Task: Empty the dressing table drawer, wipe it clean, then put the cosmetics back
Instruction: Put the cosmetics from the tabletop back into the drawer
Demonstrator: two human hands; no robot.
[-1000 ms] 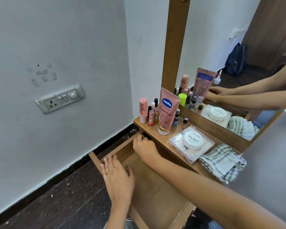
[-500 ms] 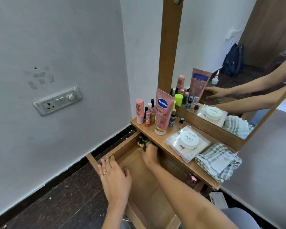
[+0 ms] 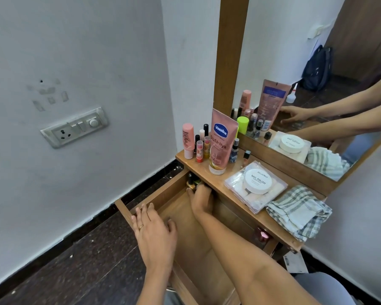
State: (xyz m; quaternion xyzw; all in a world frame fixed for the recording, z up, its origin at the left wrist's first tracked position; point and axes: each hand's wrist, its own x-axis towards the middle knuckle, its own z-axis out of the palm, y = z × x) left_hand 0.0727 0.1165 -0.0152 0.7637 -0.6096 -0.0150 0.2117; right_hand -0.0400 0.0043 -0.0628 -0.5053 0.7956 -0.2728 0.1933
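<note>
The wooden drawer point(image 3: 154, 192) of the dressing table is pulled out. My left hand point(image 3: 154, 230) rests flat on its front edge, fingers straight. My right hand point(image 3: 200, 199) reaches into the drawer's back left corner, where small nail polish bottles point(image 3: 191, 183) stand. Its thumb lies against a gold bottle and its fingers curl round the bottles, their tips hidden under the table top point(image 3: 220, 183). A pinkish item point(image 3: 263, 235) shows at the drawer's back right. On top stand a Vaseline tube point(image 3: 221, 139), a pink bottle point(image 3: 188, 139), several lip balms and polishes point(image 3: 201, 145), and a nail polish remover pack point(image 3: 255, 183).
A folded checked cloth point(image 3: 299, 210) lies at the right end of the table top. The mirror point(image 3: 317, 84) behind reflects the items and my arms. A wall with a switch plate point(image 3: 75, 127) stands close on the left, above dark floor point(image 3: 75, 260).
My right hand went from the table edge down into the drawer's back left corner among the bottles. The left hand stayed on the drawer front. The view shifted slightly.
</note>
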